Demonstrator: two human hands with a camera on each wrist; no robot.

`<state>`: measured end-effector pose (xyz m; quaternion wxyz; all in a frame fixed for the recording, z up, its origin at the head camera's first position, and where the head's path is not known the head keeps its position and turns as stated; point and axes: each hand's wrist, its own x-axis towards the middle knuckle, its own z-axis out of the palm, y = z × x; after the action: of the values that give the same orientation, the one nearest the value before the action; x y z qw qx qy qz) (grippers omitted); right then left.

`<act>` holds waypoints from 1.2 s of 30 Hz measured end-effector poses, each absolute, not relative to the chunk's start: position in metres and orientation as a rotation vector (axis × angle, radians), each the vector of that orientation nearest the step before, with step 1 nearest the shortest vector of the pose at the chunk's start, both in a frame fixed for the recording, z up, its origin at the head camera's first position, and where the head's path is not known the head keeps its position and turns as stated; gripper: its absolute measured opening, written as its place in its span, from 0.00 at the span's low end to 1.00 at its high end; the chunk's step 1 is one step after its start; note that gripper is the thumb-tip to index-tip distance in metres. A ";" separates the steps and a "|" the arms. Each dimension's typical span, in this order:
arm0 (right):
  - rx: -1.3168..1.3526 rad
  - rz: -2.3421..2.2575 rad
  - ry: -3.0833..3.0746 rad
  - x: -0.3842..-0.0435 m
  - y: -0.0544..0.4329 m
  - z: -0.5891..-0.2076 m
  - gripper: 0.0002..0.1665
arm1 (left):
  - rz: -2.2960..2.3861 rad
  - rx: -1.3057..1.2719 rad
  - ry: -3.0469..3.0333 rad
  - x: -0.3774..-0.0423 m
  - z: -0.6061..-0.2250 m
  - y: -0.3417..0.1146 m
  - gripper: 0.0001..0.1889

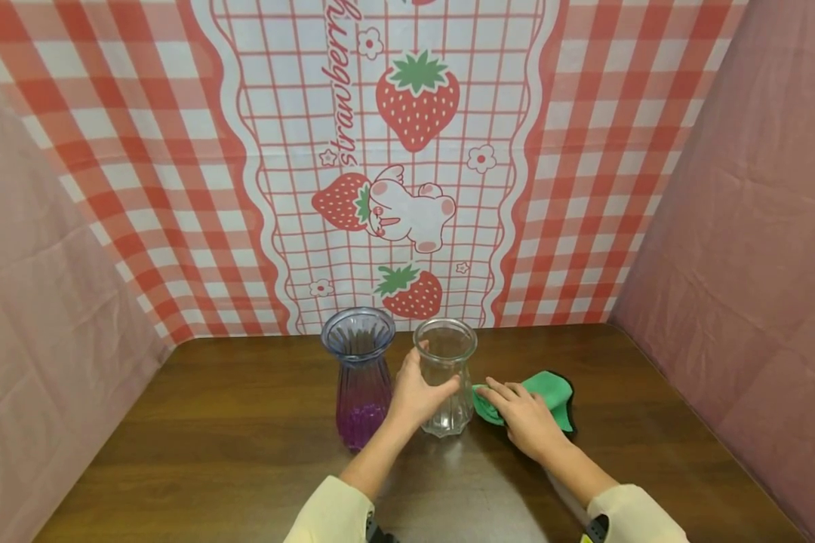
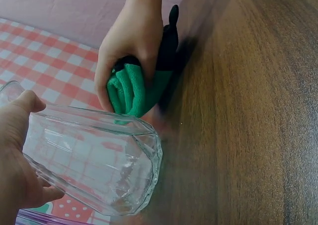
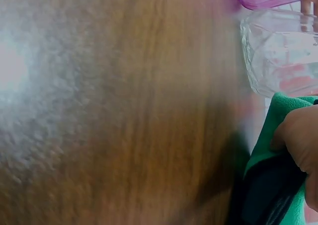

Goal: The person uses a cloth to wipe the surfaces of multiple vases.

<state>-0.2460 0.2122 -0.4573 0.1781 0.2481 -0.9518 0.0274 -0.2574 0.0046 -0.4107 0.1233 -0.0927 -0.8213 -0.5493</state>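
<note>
A clear glass vase (image 1: 453, 418) with ribbed sides and a rolled rim stands upright on the table. My left hand (image 1: 417, 392) holds it at the upper body, thumb on the near side and fingers toward the left. Just right of the vase, my right hand (image 1: 526, 418) grips a bunched cloth (image 1: 553, 394), green with black along its edge. In the left wrist view, folds of the green cloth (image 2: 130, 88) poke out below the right hand's fingers, close beside the clear vase (image 2: 99, 155).
A taller vase (image 1: 363, 400), purple at the base and bluish at the rim, stands left of the left hand. Behind the brown wooden table (image 1: 231, 452) hangs a strawberry-print checked cloth (image 1: 570, 188). Pink fabric (image 1: 733, 264) flanks both sides.
</note>
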 end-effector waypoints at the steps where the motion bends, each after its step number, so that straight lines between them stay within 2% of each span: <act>1: 0.695 0.091 -2.714 -0.245 0.211 -0.458 0.42 | -1.592 -0.277 -2.391 -0.258 -0.411 0.005 0.42; 14: 0.544 0.312 -2.968 -0.237 0.196 -0.455 0.37 | -1.572 -0.353 -2.430 -0.250 -0.413 0.000 0.45; 20: 0.497 0.396 -3.013 -0.235 0.194 -0.454 0.39 | -1.543 -0.362 -2.434 -0.240 -0.416 -0.004 0.45; 36: 0.460 0.450 -2.830 -0.235 0.203 -0.439 0.31 | -1.486 -0.416 -2.442 -0.205 -0.416 -0.028 0.35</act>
<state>-0.2352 0.2033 -0.4395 0.1195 0.1574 -0.9681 0.1539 -0.2053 -0.0278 -0.4156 0.1261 -0.1429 -0.8387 -0.5102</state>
